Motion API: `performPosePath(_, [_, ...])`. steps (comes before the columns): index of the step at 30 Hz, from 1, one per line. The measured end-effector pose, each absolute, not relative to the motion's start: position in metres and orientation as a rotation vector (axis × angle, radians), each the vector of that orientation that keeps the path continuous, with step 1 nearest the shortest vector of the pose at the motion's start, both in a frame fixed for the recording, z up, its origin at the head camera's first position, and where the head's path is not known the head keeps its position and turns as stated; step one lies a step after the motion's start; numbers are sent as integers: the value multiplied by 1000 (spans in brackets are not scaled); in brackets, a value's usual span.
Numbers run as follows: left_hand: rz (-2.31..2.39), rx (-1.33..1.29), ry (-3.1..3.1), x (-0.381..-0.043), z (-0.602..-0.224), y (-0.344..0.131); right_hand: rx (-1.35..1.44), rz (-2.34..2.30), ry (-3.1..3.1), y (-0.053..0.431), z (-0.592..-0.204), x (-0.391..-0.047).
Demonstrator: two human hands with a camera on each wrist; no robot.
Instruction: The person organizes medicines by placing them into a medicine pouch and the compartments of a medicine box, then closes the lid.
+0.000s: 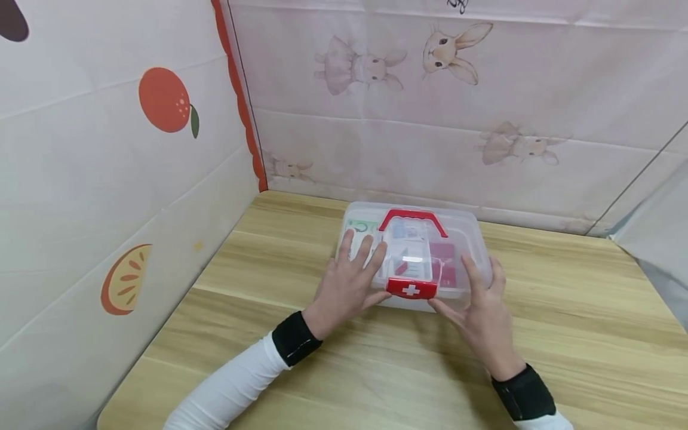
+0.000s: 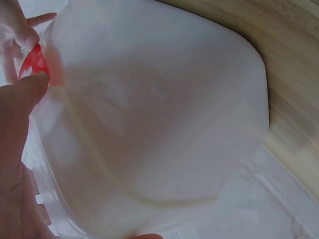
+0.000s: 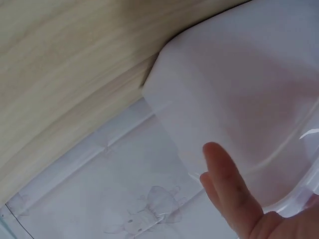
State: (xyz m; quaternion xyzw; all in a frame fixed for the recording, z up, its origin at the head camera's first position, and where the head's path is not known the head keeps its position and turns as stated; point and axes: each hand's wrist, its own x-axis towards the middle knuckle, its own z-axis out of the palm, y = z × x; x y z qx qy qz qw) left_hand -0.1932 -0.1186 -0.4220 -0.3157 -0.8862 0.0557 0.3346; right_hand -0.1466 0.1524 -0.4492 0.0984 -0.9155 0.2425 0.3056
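Note:
A clear plastic first-aid box point(image 1: 464, 230) lies on the table with its lid on. It has a red handle point(image 1: 411, 213) and a red front latch point(image 1: 411, 289) marked with a white cross. My left hand point(image 1: 346, 283) rests spread fingers on the left part of the lid; its thumb touches the latch's left end, also seen in the left wrist view. At the right side, my right hand point(image 1: 481, 319) touches the box with extended fingers point(image 3: 227, 177), its thumb at the latch's right end. Packets and a dark pink item point(image 1: 443, 263) show through the lid.
The wood-grain table point(image 1: 564, 322) extends around the box. Behind it hangs a pale sheet point(image 1: 419, 143) printed with rabbits, close to the box's far edge. Another sheet point(image 1: 177, 185) with fruit prints borders the table's left side.

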Motion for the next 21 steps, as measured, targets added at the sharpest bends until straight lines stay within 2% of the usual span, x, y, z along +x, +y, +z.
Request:
performPosePath(10, [183, -782, -2369, -200, -423, -123, 373, 638, -2389, 151, -450, -168])
performPosePath(21, [107, -683, -2480, -251, -418, -145, 405, 719, -2408, 121, -441, -230])
